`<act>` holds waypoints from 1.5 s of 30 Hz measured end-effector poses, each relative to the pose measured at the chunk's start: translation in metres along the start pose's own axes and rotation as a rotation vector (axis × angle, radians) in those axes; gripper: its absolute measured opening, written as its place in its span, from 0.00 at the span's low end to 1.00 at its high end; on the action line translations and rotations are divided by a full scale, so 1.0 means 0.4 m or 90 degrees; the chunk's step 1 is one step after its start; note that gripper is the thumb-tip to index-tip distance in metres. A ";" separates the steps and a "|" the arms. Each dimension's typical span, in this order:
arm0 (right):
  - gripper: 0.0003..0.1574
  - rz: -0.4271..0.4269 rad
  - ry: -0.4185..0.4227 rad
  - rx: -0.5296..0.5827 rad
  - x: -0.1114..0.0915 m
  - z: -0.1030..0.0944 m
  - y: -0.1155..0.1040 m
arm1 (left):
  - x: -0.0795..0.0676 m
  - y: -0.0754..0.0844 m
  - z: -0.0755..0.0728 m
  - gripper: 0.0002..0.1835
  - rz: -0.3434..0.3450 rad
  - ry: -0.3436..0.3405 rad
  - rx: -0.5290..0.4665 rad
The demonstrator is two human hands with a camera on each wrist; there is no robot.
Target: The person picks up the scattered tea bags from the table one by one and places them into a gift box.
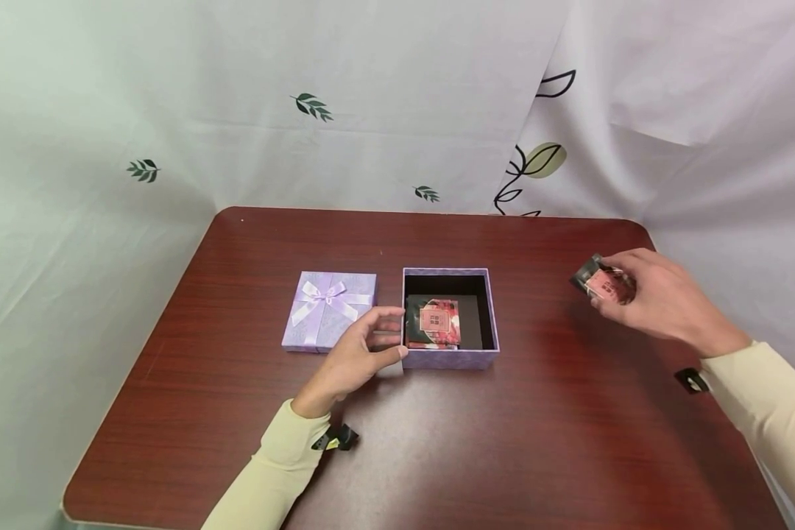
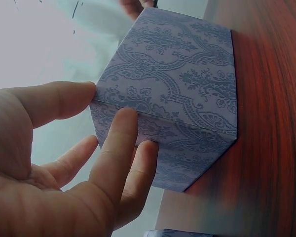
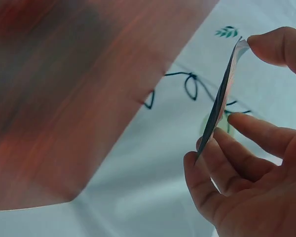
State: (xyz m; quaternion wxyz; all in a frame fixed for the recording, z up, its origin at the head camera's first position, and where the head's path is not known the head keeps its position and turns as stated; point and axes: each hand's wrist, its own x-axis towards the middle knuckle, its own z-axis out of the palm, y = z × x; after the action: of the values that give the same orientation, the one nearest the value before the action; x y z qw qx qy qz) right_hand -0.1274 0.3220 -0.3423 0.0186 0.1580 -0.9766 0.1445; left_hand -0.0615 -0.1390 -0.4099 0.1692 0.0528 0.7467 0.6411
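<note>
A lidless purple patterned gift box [image 1: 449,359] stands mid-table. Inside, against its left side, lies a flat black-and-red packet [image 1: 437,322] with a pink label. My left hand [image 1: 354,361] rests its thumb and fingertips at the front left corner and left wall. The left wrist view shows relaxed fingers [image 2: 121,133] touching the box's patterned side [image 2: 172,74]. Off to the right, above the table, my right hand [image 1: 659,298] pinches a similar thin packet [image 1: 608,285]. Seen edge-on in the right wrist view, this packet [image 3: 221,94] is held between thumb and fingertips.
The purple lid [image 1: 331,313] with a ribbon bow lies left of the box, near my left hand. Everything stands on a dark red wooden table [image 1: 536,434] with rounded corners. White cloth [image 1: 371,162] with leaf prints hangs behind and at the sides.
</note>
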 end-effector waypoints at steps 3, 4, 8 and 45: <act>0.42 -0.010 -0.007 0.000 0.012 -0.009 -0.029 | 0.000 -0.001 -0.001 0.34 -0.001 0.002 0.002; 0.42 -0.013 -0.010 0.000 0.015 -0.011 -0.039 | 0.000 -0.001 -0.002 0.34 0.000 0.002 0.002; 0.42 -0.026 -0.017 0.009 0.026 -0.014 -0.079 | 0.000 -0.003 -0.002 0.34 -0.001 0.003 0.004; 0.41 -0.251 -0.084 0.061 0.144 0.076 -0.381 | -0.001 0.003 0.002 0.33 0.000 0.004 0.006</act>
State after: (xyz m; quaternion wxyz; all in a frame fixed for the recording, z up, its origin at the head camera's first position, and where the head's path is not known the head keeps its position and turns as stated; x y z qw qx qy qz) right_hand -0.1338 0.1575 -0.3245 -0.0252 0.3557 -0.9179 0.1739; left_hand -0.0609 -0.1380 -0.4086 0.1671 0.0517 0.7504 0.6374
